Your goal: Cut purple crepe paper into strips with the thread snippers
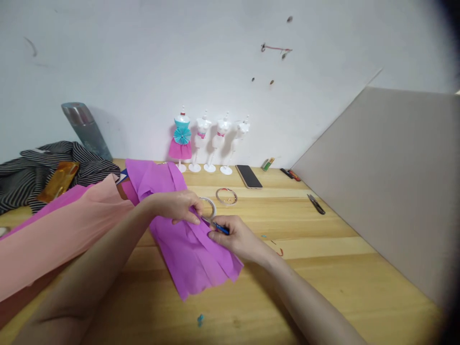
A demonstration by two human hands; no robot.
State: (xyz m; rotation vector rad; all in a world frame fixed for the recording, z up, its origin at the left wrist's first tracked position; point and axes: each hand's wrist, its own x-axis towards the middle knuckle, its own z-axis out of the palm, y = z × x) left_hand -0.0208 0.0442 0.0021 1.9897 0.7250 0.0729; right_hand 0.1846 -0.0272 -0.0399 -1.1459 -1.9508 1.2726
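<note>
A wrinkled purple sheet [187, 258], thin like cloth or crepe paper, stretches across the middle of the table. My left hand [181, 206] pinches its right-hand edge between thumb and fingers. Just right of it, my right hand [233, 235] grips blue-handled scissors [221, 228], the metal blades pointing left at the sheet's edge beside my left fingertips. My right fingers hide most of the handles. Behind my hands lies a white roll of tape [212, 207], partly covered. Another ring-shaped roll [226, 196] rests beyond it, tiny bits inside its hole.
Several small white dress-form stands [209, 167] line the wall, the leftmost dressed in blue and pink. A phone [249, 176] lies nearby. Dark thread snips [316, 204] sit at right by a partition [381, 182]. Peach fabric [64, 225], striped cloth [93, 165] and a bottle [86, 129] occupy the left.
</note>
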